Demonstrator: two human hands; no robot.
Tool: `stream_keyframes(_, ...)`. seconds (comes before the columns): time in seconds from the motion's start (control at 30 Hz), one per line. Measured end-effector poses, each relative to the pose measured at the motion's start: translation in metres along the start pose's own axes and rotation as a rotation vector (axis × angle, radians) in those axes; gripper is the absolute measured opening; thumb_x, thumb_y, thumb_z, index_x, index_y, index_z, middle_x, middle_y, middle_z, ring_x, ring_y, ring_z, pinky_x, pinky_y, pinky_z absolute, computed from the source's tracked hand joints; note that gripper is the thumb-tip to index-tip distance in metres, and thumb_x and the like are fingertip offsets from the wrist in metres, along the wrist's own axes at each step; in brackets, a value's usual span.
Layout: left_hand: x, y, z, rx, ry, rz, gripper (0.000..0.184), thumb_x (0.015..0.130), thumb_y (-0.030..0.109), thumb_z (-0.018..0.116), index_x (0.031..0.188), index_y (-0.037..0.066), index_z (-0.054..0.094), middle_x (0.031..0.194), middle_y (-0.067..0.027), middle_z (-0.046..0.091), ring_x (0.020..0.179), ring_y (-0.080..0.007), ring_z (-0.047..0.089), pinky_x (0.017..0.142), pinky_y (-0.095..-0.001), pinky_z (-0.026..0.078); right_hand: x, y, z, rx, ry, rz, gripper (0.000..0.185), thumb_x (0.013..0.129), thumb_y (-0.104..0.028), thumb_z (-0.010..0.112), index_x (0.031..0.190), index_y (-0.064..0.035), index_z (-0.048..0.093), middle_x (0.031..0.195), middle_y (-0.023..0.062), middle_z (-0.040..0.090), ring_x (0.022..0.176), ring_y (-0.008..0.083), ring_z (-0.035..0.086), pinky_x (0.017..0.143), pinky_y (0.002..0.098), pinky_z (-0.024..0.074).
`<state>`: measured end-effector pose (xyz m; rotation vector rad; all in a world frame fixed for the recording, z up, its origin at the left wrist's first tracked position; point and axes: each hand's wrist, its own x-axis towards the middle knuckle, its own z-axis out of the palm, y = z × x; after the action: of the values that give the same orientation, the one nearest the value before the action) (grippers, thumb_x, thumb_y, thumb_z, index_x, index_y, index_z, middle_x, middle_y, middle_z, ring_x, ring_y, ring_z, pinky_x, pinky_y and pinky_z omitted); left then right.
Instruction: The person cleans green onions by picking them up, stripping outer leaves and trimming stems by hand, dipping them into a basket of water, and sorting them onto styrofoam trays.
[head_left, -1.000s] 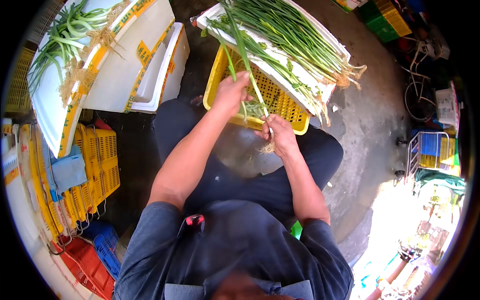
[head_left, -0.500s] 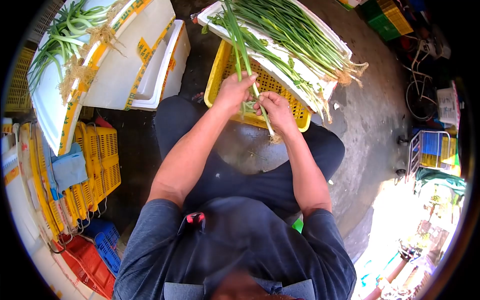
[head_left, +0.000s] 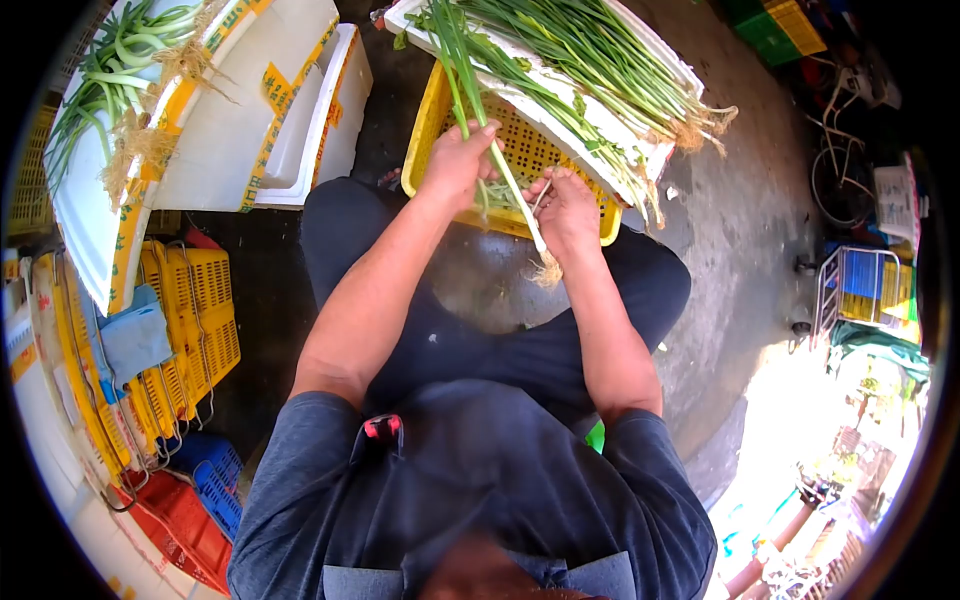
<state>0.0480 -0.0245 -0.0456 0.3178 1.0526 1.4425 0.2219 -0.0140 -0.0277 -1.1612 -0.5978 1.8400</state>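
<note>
My left hand [head_left: 460, 168] is closed around a green onion [head_left: 521, 205], whose long green leaves rise past the fingers. Its white stem slants down to the right and ends in a tuft of roots. Beside that stem, my right hand [head_left: 569, 212] pinches with thumb and finger at a thin pale strip [head_left: 541, 192]. Whether the strip is still joined to the stem I cannot tell. Beneath both hands stands a yellow plastic basket [head_left: 418, 128] with some pale green scraps [head_left: 497, 194] in it. Many green onions [head_left: 600, 75] lie on a white foam lid [head_left: 676, 48] across the basket's far side.
More green onions [head_left: 112, 75] lie on a tilted white foam box [head_left: 215, 135] at the upper left, with another foam box [head_left: 335, 120] beside it. Stacked yellow crates [head_left: 205, 320], a blue crate [head_left: 212, 470] and a red crate [head_left: 178, 520] stand at the left. A metal cart [head_left: 860, 285] is at the right.
My right hand has shifted slightly down and right, with the thin strip now showing between its fingers. The left hand has moved a little up and left, still gripping the green onion.
</note>
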Motion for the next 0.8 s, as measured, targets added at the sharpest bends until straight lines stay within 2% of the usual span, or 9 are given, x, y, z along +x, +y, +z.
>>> stream_keyframes(0.1, 0.004, 0.003, -0.005, -0.042, 0.054, 0.033, 0.019, 0.100, 0.016, 0.060, 0.114, 0.003, 0.060, 0.086, -0.0052, 0.061, 0.053, -0.0096, 0.046, 0.053, -0.0285, 0.048, -0.017, -0.008, -0.015, 0.133, -0.113, -0.029, 0.014, 0.102, -0.016, 0.052, 0.098, -0.0043, 0.057, 0.074, 0.0032, 0.053, 0.062, 0.0150, 0.051, 0.071, 0.0286, 0.0516)
stream_keyframes(0.2, 0.008, 0.008, -0.011, -0.108, 0.118, 0.116, 0.018, 0.099, 0.015, 0.061, 0.110, 0.001, 0.059, 0.083, -0.0075, 0.061, 0.052, -0.0106, 0.047, 0.048, -0.0282, 0.047, -0.039, -0.022, -0.037, 0.028, -0.070, -0.068, 0.015, 0.103, -0.018, 0.054, 0.098, -0.0045, 0.058, 0.070, 0.0007, 0.050, 0.058, 0.0110, 0.044, 0.073, 0.0307, 0.0539)
stream_keyframes(0.37, 0.014, 0.012, -0.022, -0.147, 0.168, 0.172, 0.016, 0.101, 0.013, 0.056, 0.112, 0.002, 0.059, 0.088, -0.0091, 0.061, 0.054, -0.0125, 0.050, 0.055, -0.0306, 0.049, -0.067, -0.052, -0.082, -0.183, -0.034, -0.177, 0.016, 0.103, -0.016, 0.052, 0.105, -0.0023, 0.059, 0.065, -0.0026, 0.043, 0.052, 0.0073, 0.037, 0.069, 0.0331, 0.0585)
stream_keyframes(0.53, 0.009, 0.013, -0.013, -0.111, 0.041, 0.123, 0.020, 0.102, 0.012, 0.053, 0.119, 0.002, 0.056, 0.093, -0.0115, 0.064, 0.057, -0.0138, 0.054, 0.057, -0.0314, 0.049, -0.049, -0.063, -0.070, -0.420, 0.012, -0.286, 0.028, 0.100, -0.007, 0.050, 0.126, -0.0019, 0.060, 0.071, -0.0006, 0.050, 0.063, 0.0071, 0.046, 0.079, 0.0321, 0.0570)
stream_keyframes(0.57, 0.009, 0.012, -0.011, -0.084, 0.035, 0.128, 0.022, 0.102, 0.012, 0.053, 0.122, 0.003, 0.056, 0.093, -0.0113, 0.064, 0.057, -0.0135, 0.054, 0.057, -0.0305, 0.049, -0.034, -0.061, -0.074, -0.515, -0.019, -0.301, 0.033, 0.098, -0.008, 0.052, 0.129, -0.0011, 0.061, 0.085, 0.0030, 0.061, 0.074, 0.0103, 0.055, 0.087, 0.0295, 0.0528)
stream_keyframes(0.63, 0.009, 0.011, -0.012, -0.027, 0.028, 0.139, 0.025, 0.103, 0.013, 0.053, 0.126, 0.004, 0.054, 0.092, -0.0110, 0.065, 0.057, -0.0129, 0.054, 0.057, -0.0285, 0.049, -0.009, -0.053, -0.067, -0.958, -0.070, -0.481, 0.033, 0.097, -0.014, 0.055, 0.127, 0.0000, 0.063, 0.099, 0.0063, 0.068, 0.082, 0.0143, 0.061, 0.088, 0.0284, 0.0498)
stream_keyframes(0.7, 0.007, 0.012, -0.012, -0.026, -0.002, 0.153, 0.029, 0.103, 0.014, 0.053, 0.131, 0.006, 0.052, 0.094, -0.0110, 0.066, 0.058, -0.0119, 0.053, 0.057, -0.0250, 0.048, 0.007, -0.042, -0.056, -1.191, -0.113, -0.710, 0.033, 0.097, -0.017, 0.056, 0.124, -0.0002, 0.064, 0.102, 0.0081, 0.070, 0.086, 0.0160, 0.063, 0.086, 0.0299, 0.0492)
stream_keyframes(0.77, 0.006, 0.011, -0.012, -0.048, -0.022, 0.171, 0.030, 0.103, 0.014, 0.054, 0.132, 0.006, 0.052, 0.094, -0.0107, 0.067, 0.059, -0.0117, 0.053, 0.057, -0.0241, 0.048, 0.009, -0.030, -0.043, -1.165, -0.219, -0.594, 0.032, 0.097, -0.019, 0.056, 0.120, -0.0004, 0.067, 0.101, 0.0086, 0.071, 0.087, 0.0162, 0.064, 0.084, 0.0304, 0.0488)
stream_keyframes(0.8, 0.004, 0.010, -0.010, -0.075, -0.049, 0.182, 0.030, 0.103, 0.014, 0.054, 0.132, 0.006, 0.052, 0.094, -0.0107, 0.067, 0.059, -0.0116, 0.053, 0.057, -0.0239, 0.048, -0.003, -0.030, -0.023, -1.016, -0.294, -0.363, 0.031, 0.097, -0.020, 0.056, 0.118, -0.0006, 0.068, 0.097, 0.0082, 0.071, 0.086, 0.0156, 0.063, 0.082, 0.0302, 0.0486)
